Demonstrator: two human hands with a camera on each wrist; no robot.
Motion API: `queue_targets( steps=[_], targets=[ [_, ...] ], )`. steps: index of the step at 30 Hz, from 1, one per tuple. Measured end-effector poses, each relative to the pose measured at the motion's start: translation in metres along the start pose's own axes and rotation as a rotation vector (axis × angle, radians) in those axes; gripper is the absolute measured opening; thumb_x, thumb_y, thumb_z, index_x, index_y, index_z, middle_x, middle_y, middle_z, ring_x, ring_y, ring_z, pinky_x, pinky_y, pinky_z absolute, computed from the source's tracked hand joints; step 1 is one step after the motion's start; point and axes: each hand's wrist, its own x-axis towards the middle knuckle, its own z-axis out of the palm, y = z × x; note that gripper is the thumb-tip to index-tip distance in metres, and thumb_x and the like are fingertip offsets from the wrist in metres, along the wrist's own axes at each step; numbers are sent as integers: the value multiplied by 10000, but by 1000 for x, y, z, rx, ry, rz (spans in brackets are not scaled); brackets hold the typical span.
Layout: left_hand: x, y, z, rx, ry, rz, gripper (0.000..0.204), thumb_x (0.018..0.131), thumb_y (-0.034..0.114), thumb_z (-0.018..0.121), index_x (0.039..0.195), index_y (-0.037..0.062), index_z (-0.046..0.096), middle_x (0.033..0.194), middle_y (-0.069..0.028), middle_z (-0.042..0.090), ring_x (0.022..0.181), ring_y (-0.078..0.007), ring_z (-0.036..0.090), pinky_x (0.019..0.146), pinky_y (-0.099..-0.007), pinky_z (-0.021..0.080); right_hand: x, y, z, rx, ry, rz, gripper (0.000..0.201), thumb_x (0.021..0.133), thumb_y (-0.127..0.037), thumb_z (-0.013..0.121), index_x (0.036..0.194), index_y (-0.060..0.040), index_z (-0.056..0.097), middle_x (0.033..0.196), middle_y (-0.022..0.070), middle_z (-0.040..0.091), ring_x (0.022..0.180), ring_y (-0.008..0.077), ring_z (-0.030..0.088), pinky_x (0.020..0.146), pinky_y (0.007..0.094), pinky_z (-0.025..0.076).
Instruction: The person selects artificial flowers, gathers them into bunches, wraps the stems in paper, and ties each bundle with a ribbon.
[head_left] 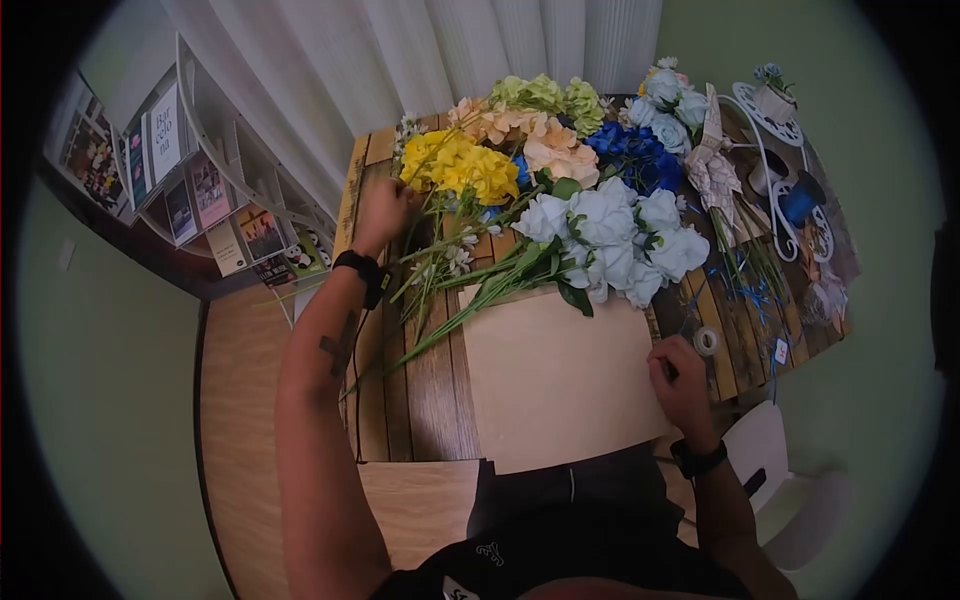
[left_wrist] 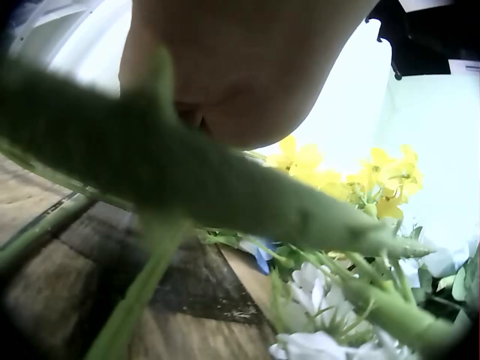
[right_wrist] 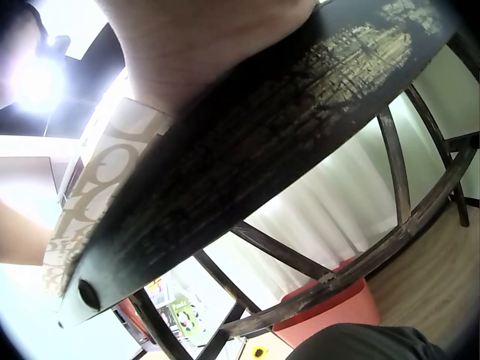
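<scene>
My left hand [head_left: 385, 213] is blurred beside the yellow flowers [head_left: 465, 170] at the table's left side. Its fingers bend in among green stems [head_left: 420, 255]; I cannot tell whether they hold one. In the left wrist view a thick stem [left_wrist: 247, 187] crosses close before the hand [left_wrist: 225, 67], hiding the fingertips. Brown wrapping paper [head_left: 565, 375] lies flat before me, with pale blue roses [head_left: 605, 225] over its far edge. Loosely curled, my right hand [head_left: 683, 380] rests by the paper's right edge, near a tape roll [head_left: 706, 341]. Its heel lies at the table edge [right_wrist: 247, 150].
Peach blooms [head_left: 560, 150], green hydrangeas [head_left: 540, 93] and dark blue flowers [head_left: 640, 155] line the back. A paper-wrapped bunch [head_left: 715, 175], ribbon spools [head_left: 800, 200] and a white metal stand [head_left: 765, 115] are at right. A white chair [head_left: 760, 450] stands below right.
</scene>
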Motion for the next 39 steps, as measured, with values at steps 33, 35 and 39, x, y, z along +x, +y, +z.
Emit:
queue_targets(
  steps=[33,35,39],
  targets=[
    [-207,229,-199,-883,233,113,211,1047,212,563,1080,25,656,723,-10,646,456,-14,373,428,-196,256,25,-62,-47,496,57,-292,148,946,-74,621,1061,-3,681,996,59,649,833,134,609,774,261,478],
    [-222,237,-187,-878,111,87,211,1052,207,549,1073,26,656,725,-8,650,454,-14,370,429,-199,260,50,-94,-52,828,-124,-234,327,1034,-181,545,1315,-18,584,1129,71,652,879,149,635,824,284,493],
    [-254,254,-162,-837,-293,-70,225,1064,198,515,1050,32,666,653,-16,629,442,-28,343,435,-208,226,101,-133,-53,1034,-287,-56,667,1101,-518,262,1540,-18,313,1370,138,604,1021,225,685,892,347,515]
  ],
)
